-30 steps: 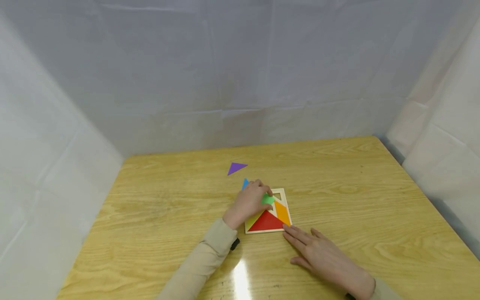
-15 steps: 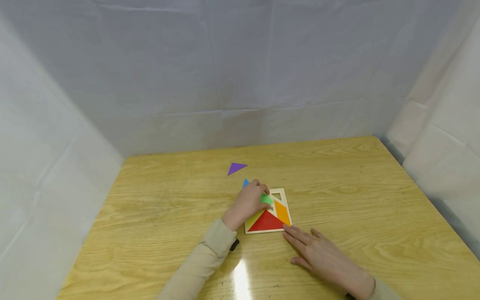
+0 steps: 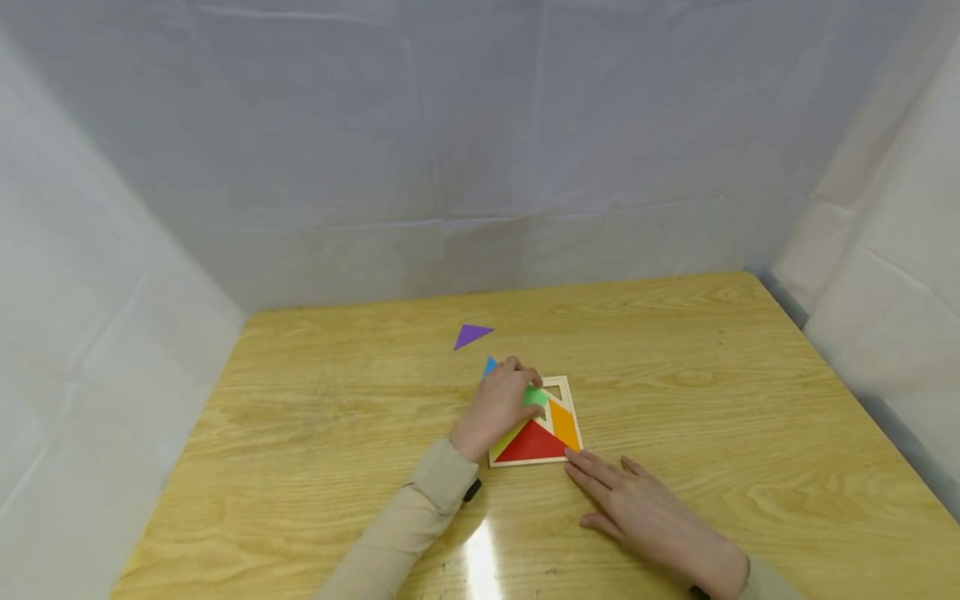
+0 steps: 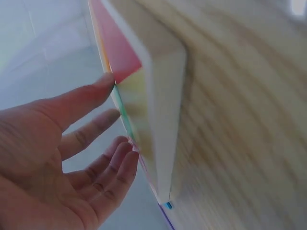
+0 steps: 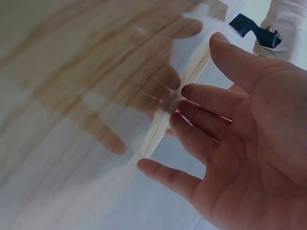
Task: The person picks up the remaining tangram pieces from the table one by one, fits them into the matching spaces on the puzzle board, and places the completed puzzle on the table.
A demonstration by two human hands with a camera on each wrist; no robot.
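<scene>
A square wooden tangram tray (image 3: 568, 393) lies on the table. It holds a red triangle (image 3: 532, 443), an orange parallelogram (image 3: 564, 425) and a yellow-green triangle (image 3: 506, 442). Over the tray my left hand (image 3: 495, 408) pinches a green tangram piece (image 3: 536, 397) between thumb and fingers; the left hand covers part of that piece. In the left wrist view the thumb and index fingertips (image 4: 114, 114) meet the green edge. My right hand (image 3: 648, 521) lies flat with straight fingers, its fingertips at the tray's near right corner.
A purple triangle (image 3: 472, 336) lies on the table (image 3: 712, 375) beyond the tray. The tip of a blue piece (image 3: 489, 367) shows behind the left hand. Triangular cut-outs appear in the tray near the green piece. White sheets (image 3: 480, 167) hang behind and beside the table.
The green piece and my left fingers shift slightly left, then back right, over the tray. My right hand keeps its place at the corner.
</scene>
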